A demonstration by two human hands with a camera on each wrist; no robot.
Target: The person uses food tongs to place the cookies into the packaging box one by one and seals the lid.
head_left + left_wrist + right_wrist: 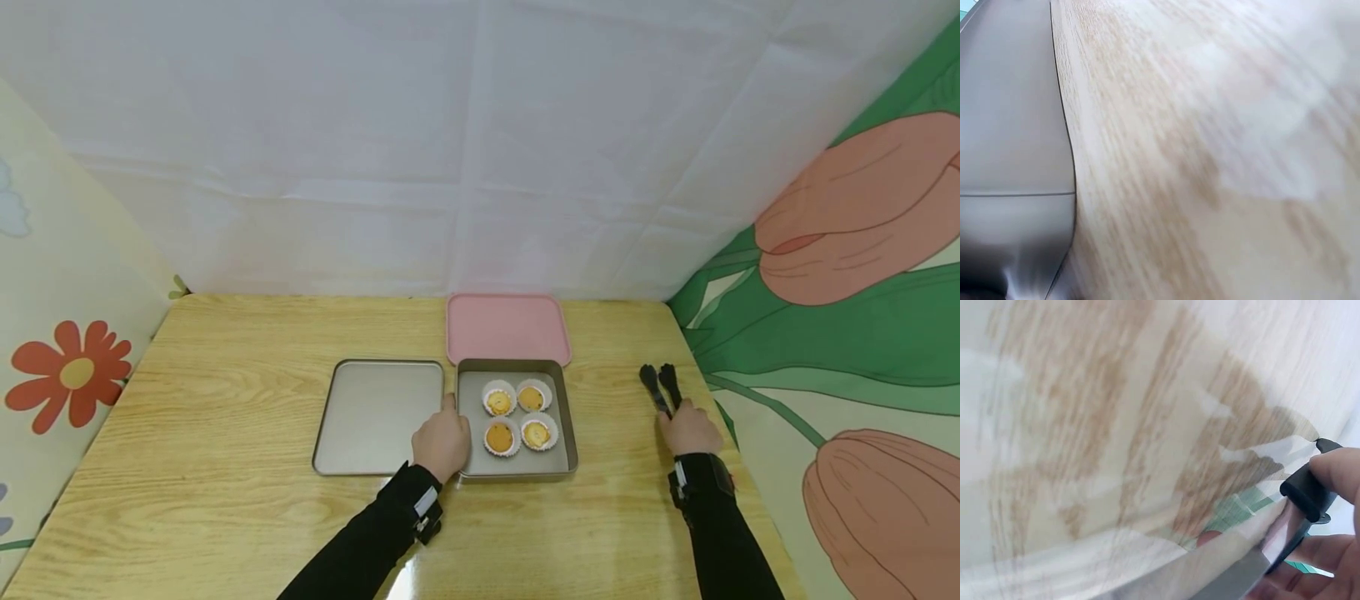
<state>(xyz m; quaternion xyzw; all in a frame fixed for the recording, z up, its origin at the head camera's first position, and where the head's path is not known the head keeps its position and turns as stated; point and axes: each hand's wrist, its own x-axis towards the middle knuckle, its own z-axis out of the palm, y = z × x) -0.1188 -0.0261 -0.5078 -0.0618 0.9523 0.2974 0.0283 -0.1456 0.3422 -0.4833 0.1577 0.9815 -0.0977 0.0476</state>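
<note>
A square metal baking tin (517, 477) holds several small muffins (499, 437) in white paper cups. My left hand (442, 442) grips the tin's left side, one finger pointing away along the wall; its other fingertips are hidden. The tin's grey outer wall (1010, 125) fills the left of the left wrist view. Over at the table's right, my right hand (690, 430) holds black tongs (660, 388), their two arms spread apart and pointing away from me. The right wrist view shows thumb and fingers around the tongs' dark handle (1310, 490).
A flat metal lid or tray (378, 417) lies just left of the tin. Behind the tin is a pink tray (508, 327). The wooden table (225, 400) meets a white cloth (337, 150) at the back and patterned walls at both sides.
</note>
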